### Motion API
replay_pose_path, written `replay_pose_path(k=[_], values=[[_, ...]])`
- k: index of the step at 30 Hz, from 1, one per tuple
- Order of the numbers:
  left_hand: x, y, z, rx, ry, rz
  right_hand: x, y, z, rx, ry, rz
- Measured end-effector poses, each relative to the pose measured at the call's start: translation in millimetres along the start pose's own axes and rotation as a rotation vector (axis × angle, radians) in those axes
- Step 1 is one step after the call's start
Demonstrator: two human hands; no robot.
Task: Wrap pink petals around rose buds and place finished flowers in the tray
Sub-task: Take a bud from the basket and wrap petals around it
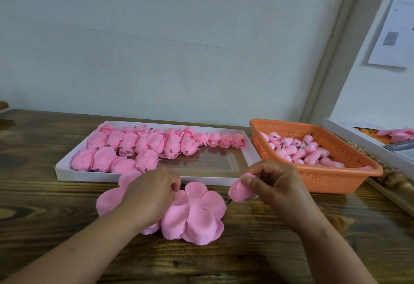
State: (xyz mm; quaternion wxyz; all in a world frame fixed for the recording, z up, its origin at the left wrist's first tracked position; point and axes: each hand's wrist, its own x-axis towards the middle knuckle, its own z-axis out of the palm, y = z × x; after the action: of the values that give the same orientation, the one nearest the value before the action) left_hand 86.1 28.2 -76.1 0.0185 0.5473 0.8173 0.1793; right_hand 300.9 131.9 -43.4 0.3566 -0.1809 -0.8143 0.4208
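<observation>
Pink rose bud [239, 190] pinched in right hand [275, 182], unwrapped | left hand [152, 191] pinches petal sheets [195, 214] at bench front | tray [143, 177] left half filled with flowers [143, 147], right bare | basket [336, 180] holds many buds [300, 149]: much remains.

Petals [195, 214]: flat pink, no pattern. Bud [239, 190] in the right hand [272, 184]: same pink. Flowers [143, 147] in the tray: pink, with dark stubs showing on some. Tray [143, 177]: white walls, see-through glossy bottom. Basket [331, 176]: orange, dotted with small perforations. Buds [302, 150] in it: pink with whitish ends. Table [56, 194]: dark brown wood, strong grain, black knots. Wall [179, 37]: pale grey-blue.
</observation>
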Motion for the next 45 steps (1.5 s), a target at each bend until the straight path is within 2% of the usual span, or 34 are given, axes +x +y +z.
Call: replay_pose_path(k=[4, 7, 12, 19, 27, 30, 33, 37, 40, 42, 43, 45], values=[[4, 3, 1, 0.07, -0.066, -0.005, 0, 0, 1, 0.016, -0.001, -0.011], [3, 2, 4, 0.045, -0.002, -0.008, 0, 1, 1, 0.006, 0.014, -0.003], [2, 4, 3, 0.068, -0.017, -0.006, -1, 5, 3, -0.017, 0.032, 0.009], [-3, -2, -3, -0.01, 0.093, 0.033, -2, 8, 1, 0.024, 0.039, 0.049], [-5, 3, -19, 0.044, 0.167, 0.122, -2, 10, 3, 0.056, 0.055, 0.053], [-4, 6, -27, -0.16, 0.113, 0.071, -2, 10, 3, 0.046, 0.068, 0.051], [-1, 9, -29, -0.404, -0.061, -0.079, -1, 9, 4, 0.051, 0.067, 0.038], [-5, 15, -25, -0.389, -0.225, -0.129, -1, 8, 9, 0.038, 0.039, 0.011], [-8, 21, -26, -0.446, -0.211, -0.17, -2, 6, 12, 0.039, 0.066, 0.0], [-12, 27, -25, -0.665, -0.157, -0.257, -1, 3, 14, 0.057, 0.123, -0.021], [-14, 28, -24, -0.849, -0.164, -0.306, 1, 0, 15, 0.078, 0.148, -0.038], [-19, 34, -23, -1.258, -0.251, -0.387, 3, -4, 20, 0.111, 0.166, -0.061]])
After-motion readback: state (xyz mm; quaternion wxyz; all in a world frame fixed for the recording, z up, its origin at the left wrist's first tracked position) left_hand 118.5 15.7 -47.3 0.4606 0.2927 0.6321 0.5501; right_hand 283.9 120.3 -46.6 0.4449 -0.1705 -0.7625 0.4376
